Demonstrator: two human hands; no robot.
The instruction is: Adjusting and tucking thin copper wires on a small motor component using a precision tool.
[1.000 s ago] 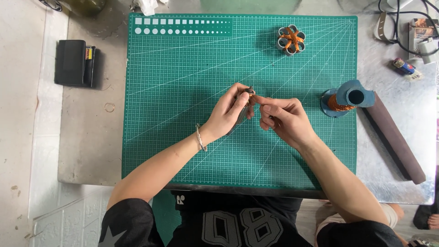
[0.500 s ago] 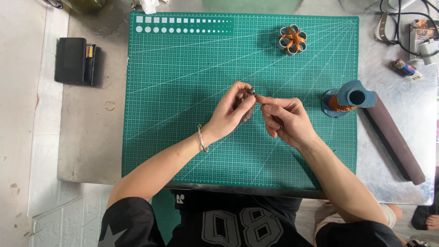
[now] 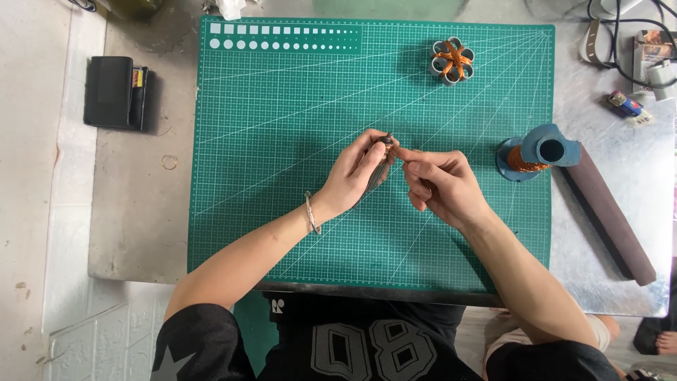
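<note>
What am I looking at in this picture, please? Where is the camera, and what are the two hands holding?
There is no machine here: a person works with two bare hands. The camera sits on the person's head and looks straight down at a metal table covered by a green cutting mat.

The left hand, with a bracelet on its wrist, pinches a small dark part. The right hand meets it at the fingertips; what it grips is too small to tell.

On the mat lie a small grey piece wound with copper wire and a blue spool of copper wire. Off the mat are a black case at the left and a long dark bar at the right.
</note>
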